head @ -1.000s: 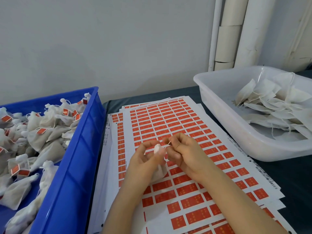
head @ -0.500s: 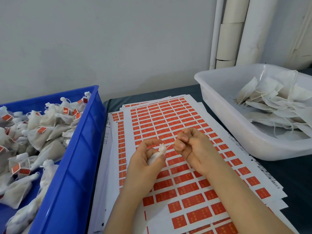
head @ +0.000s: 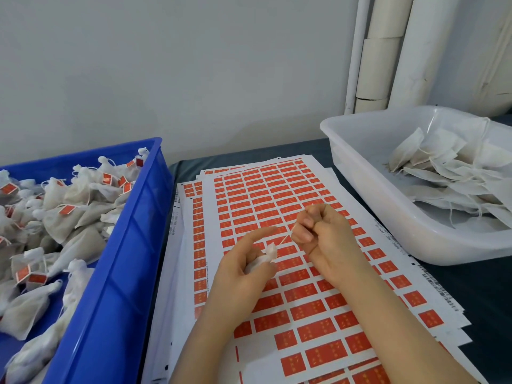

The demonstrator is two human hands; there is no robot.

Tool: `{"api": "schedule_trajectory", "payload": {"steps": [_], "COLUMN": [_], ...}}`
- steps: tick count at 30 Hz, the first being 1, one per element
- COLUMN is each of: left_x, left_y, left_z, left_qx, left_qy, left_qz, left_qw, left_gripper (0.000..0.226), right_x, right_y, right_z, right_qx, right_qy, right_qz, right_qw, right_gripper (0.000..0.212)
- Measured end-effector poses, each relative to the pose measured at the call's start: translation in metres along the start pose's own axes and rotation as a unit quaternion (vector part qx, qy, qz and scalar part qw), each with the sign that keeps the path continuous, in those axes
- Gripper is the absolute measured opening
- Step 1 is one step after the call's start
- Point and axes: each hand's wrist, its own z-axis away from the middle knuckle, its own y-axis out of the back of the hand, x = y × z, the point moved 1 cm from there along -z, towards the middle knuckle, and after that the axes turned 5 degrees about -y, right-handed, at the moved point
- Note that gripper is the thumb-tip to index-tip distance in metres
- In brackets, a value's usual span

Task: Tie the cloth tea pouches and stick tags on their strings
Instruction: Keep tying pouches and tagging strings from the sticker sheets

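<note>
Now | left hand grips pouch above sheets, midway between table's left and right edges | right hand pinches string, pulled taut | risk, I judge: a hard tug snaps string or yanks pouch free; slack leaves neck loose, tea spills.

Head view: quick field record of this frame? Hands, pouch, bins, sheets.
left hand: grips a small cloth pouch, index finger extended
right hand: pinches the pouch's string, which runs taut to the pouch
blue bin: at left, holds tied pouches with red tags
white tub: at right, holds flat pouches with loose strings
sticker sheets: stacked under both hands, red tags in rows
</note>
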Motion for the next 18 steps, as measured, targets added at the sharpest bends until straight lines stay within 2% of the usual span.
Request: {"api": "schedule_trajectory", "payload": {"steps": [2,4,6,8,12,14,16,18], "left_x": [0.001,0.003,0.002,0.000,-0.012,-0.016,-0.018,-0.020], "left_y": [0.000,-0.001,-0.001,-0.001,0.002,0.004,0.004,0.003], "left_z": [0.000,0.001,-0.001,-0.002,-0.002,-0.001,-0.001,-0.003], "left_qx": [-0.009,-0.004,0.021,0.069,0.202,0.256,0.276,0.252], "left_qy": [-0.002,0.001,0.010,0.014,0.003,-0.007,-0.016,-0.012], "left_qz": [0.000,0.009,0.013,-0.014,-0.145,-0.206,-0.257,-0.259], "left_qw": [1.000,1.000,1.000,0.997,0.969,0.944,0.926,0.932], "left_gripper": [0.037,0.027,0.012,0.007,0.026,0.025,0.025,0.027], "right_x": [-0.001,-0.003,-0.004,-0.003,0.001,0.003,0.004,0.006], "right_y": [-0.001,-0.001,-0.002,-0.002,-0.004,-0.007,-0.010,-0.013], "right_z": [0.002,0.003,0.004,0.006,0.009,0.011,0.012,0.012], "right_qx": [-0.016,-0.026,-0.037,-0.040,-0.011,0.007,0.024,0.029], "right_qy": [0.016,0.019,0.023,0.035,0.079,0.100,0.124,0.148], "right_qz": [0.023,0.029,0.042,0.069,0.211,0.268,0.312,0.350], "right_qw": [0.999,0.999,0.998,0.996,0.974,0.958,0.942,0.925], "right_gripper": [0.027,0.025,0.022,0.020,0.021,0.026,0.031,0.030]}}
